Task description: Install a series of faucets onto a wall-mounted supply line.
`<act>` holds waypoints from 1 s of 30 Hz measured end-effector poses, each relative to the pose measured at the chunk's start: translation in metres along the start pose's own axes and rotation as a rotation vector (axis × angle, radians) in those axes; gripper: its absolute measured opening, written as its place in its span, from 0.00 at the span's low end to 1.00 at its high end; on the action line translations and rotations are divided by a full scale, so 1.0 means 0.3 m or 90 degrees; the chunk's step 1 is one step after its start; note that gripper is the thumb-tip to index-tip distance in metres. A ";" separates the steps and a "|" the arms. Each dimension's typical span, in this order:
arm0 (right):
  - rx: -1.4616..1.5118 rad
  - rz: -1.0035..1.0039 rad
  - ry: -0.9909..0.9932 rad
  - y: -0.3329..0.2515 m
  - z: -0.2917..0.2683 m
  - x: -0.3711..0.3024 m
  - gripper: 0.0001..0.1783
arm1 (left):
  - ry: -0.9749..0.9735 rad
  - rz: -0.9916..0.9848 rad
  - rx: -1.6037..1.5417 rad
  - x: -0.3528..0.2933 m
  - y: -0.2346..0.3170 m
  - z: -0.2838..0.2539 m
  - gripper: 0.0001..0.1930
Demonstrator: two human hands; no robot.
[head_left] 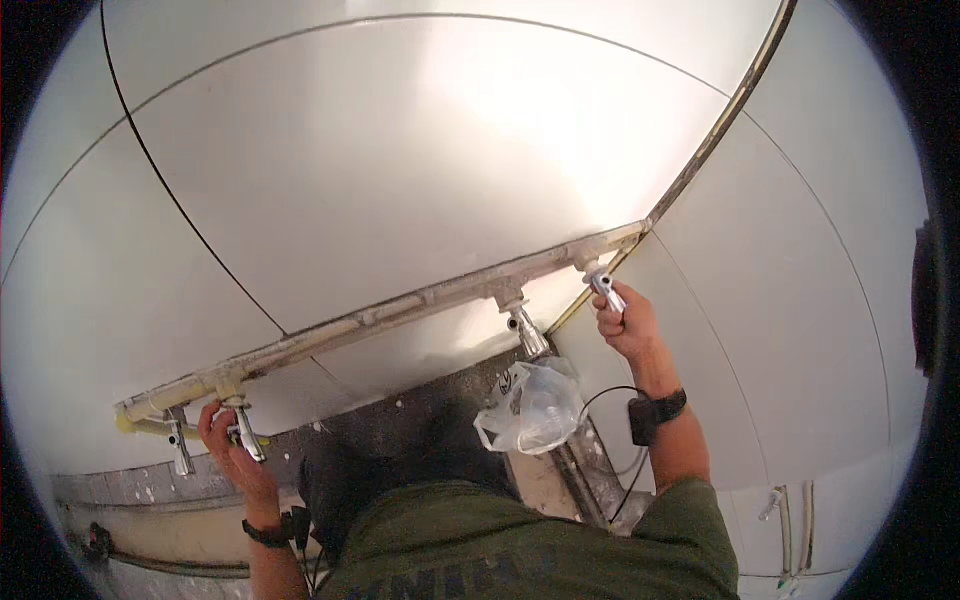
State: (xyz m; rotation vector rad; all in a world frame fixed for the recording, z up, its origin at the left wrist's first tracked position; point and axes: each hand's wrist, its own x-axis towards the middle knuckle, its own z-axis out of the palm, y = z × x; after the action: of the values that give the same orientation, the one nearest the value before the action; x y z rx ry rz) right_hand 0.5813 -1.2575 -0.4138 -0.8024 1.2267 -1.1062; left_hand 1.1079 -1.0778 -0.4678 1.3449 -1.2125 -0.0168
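A pale, dirt-smeared water pipe (pixel 380 318) runs along the white wall, with several chrome taps hanging from it. My right hand (pixel 632 325) is closed around the tap at the far right (pixel 603 285), close to the corner. My left hand (pixel 240 468) has its fingers curled about a tap near the left end (pixel 249 436); part of the grip is hidden behind it. Just left of that hand hangs another tap (pixel 181 455), untouched. A further tap (pixel 527 332) points down between my hands, above a clear plastic bag (pixel 540 410).
Large white panels (pixel 400 150) form the wall, meeting a side wall (pixel 800 300) at the right corner. Below the pipe runs a grey, paint-spotted ledge (pixel 130 487). Two thin upright pipes (pixel 786 530) stand against the side wall at lower right.
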 end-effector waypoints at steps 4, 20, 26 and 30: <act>-0.647 -0.470 0.209 -0.010 0.071 -0.029 0.19 | 0.001 0.034 0.061 0.010 0.000 -0.002 0.23; -0.856 -0.342 0.235 -0.042 0.055 -0.022 0.19 | 0.001 0.004 0.032 0.001 -0.019 0.001 0.23; -0.010 0.034 -0.075 0.002 0.008 0.010 0.13 | 0.025 0.001 0.007 0.000 -0.021 0.004 0.22; -0.514 -0.119 0.101 -0.070 0.091 -0.043 0.15 | -0.002 -0.009 -0.015 0.006 -0.023 0.000 0.22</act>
State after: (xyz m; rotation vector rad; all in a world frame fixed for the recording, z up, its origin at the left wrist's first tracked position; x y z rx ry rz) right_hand 0.6036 -1.2538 -0.3848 -1.4777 1.7938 -0.8118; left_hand 1.1129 -1.0812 -0.4718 1.3332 -1.2016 -0.0425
